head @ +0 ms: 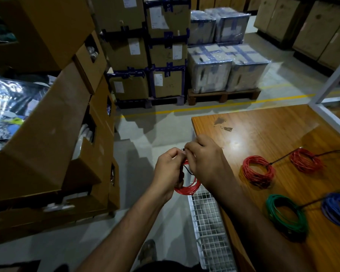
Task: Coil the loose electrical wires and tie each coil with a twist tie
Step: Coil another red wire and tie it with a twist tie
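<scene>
The tying step was in hand: a coil of thin red electrical wire [187, 186] hung in the air between the two hands, off the near edge of the glossy orange-brown wooden tabletop [273, 134] and above the grey floor. The left hand [168, 169] had its fingers [175, 154] curled in, pinching at the top of the coil where the loops were gathered. The right hand [204, 161] sat just beside it, knuckles up, its fingers tucked under and closed on a short black twist tie [187, 170], a bit of which showed as a dark strand between the two hands. The exact fingertip contact was hidden by the back of the right hand. Most of the coil drooped below both sets of fingers, its lower arc swinging free under the right wrist.

My read: the tie was wrapped but not yet twisted tight, so the next move called for turning the tie ends around each other while the left fingers kept the loops bunched.

To the right of the fingers, well apart, four finished-looking coils lay on the tabletop: two red coils [258, 170] [305, 160], a green coil [287, 214] and a blue-violet coil [338, 209], each with a dark tie tail sticking out.
</scene>
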The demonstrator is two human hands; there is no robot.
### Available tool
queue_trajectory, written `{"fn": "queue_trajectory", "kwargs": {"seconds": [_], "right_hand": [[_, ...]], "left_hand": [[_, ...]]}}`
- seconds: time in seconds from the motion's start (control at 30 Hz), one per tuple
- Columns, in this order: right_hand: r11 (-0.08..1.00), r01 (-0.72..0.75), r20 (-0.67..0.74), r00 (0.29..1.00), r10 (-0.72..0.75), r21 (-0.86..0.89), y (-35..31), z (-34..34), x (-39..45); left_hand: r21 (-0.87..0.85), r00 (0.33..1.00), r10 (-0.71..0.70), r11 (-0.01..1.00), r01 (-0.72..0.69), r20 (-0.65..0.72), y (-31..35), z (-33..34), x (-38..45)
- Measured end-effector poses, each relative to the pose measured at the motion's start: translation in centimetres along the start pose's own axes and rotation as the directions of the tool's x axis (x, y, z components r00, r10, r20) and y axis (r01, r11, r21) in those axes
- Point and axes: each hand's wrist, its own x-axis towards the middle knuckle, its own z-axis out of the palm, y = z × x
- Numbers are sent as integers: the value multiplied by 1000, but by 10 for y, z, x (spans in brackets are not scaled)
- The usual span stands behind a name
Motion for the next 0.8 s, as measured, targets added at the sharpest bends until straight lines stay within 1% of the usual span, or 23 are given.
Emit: {"fn": "queue_trajectory", "kwargs": {"seconds": [0.03,0.1,0.13,0.2,0.27,0.37,0.4,0.43,0.5,0.53,0.57,0.6,0.67,0.7,0.73,0.77,0.8], "right_hand": [[999,-38,12,999,38,35,0,-2,0],[990,-77,-15,997,79,118,1,-8,-2],[987,-67,-44,996,74,147,1,-11,-3],[988,-38,-70,996,49,148,1,-14,-3],[989,-72,-46,996,78,127,0,-13,1],[984,-158,40,987,155,86,-2,-9,9],[976,-194,60,980,188,103,-2,-8,11],[956,-247,67,969,239,156,-1,-8,12],[859,-401,88,915,394,318,2,-10,14],[785,-483,132,872,471,388,4,-11,17],[713,-549,206,832,515,436,7,-12,20],[648,-605,308,795,522,462,10,-12,23],[553,-688,522,721,455,470,13,-11,29],[525,-703,576,704,416,480,14,-10,32],[503,-703,582,706,405,503,15,-8,35],[480,-699,552,715,430,531,17,-6,39],[449,-699,500,713,491,556,19,-4,44]], "left_hand": [[-5,1000,-5,1000,5,1,0,0,0],[-18,1000,-20,1000,20,-6,-1,-2,0],[-25,1000,-24,999,24,-7,0,-3,0],[-15,1000,-8,1000,8,-9,-1,-4,1],[34,999,33,999,-32,-16,-2,-2,2],[83,997,71,994,-69,-13,-4,2,2],[73,998,63,995,-62,-10,-4,2,2],[54,999,51,997,-51,-6,-4,0,2],[17,999,36,999,-36,8,-2,-3,1],[13,999,37,999,-37,16,-1,-5,1],[18,999,41,999,-41,27,0,-5,0],[26,998,46,999,-47,40,0,-5,-2],[50,996,58,997,-62,65,1,-5,-3],[58,996,61,996,-65,71,1,-4,-4],[54,995,61,996,-65,74,1,-4,-4],[43,995,61,997,-64,77,1,-4,-4],[34,995,63,997,-66,79,1,-5,-4]]}}
